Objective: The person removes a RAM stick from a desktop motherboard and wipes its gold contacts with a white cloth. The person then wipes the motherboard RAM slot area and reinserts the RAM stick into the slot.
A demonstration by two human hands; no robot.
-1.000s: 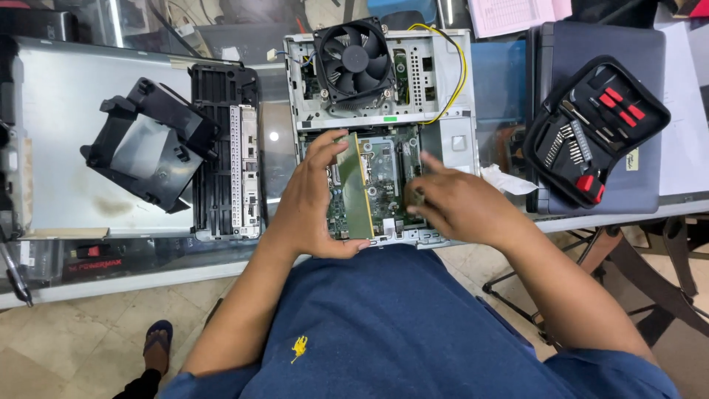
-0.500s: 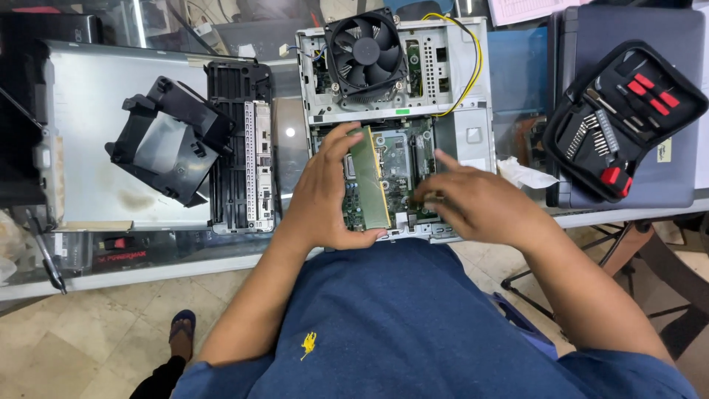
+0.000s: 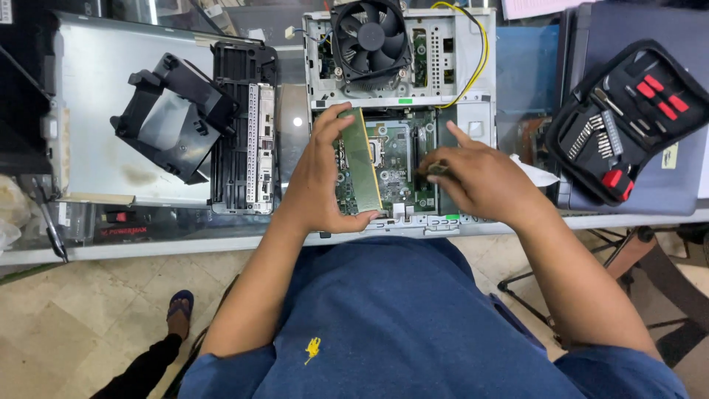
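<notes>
An open desktop computer case point(image 3: 473, 122) lies flat on the table, with a green motherboard point(image 3: 395, 159) exposed and a black cooling fan point(image 3: 371, 38) at its far end. My left hand point(image 3: 321, 174) grips a long green memory stick point(image 3: 360, 159) by its two ends, lifted on edge over the left part of the board. My right hand point(image 3: 476, 177) rests on the right side of the board, pinching a small dark piece point(image 3: 437, 170) at the memory slots, index finger stretched out.
A black plastic shroud point(image 3: 173, 122) and a black drive cage point(image 3: 244, 137) lie on a grey metal side panel point(image 3: 96, 111) at the left. An open screwdriver bit kit point(image 3: 628, 122) sits on a closed laptop at the right. Another person's sandalled foot point(image 3: 177, 307) stands below the table.
The memory stick has been raised on edge in my left hand, away from the board. My right hand has shifted right, toward the slots.
</notes>
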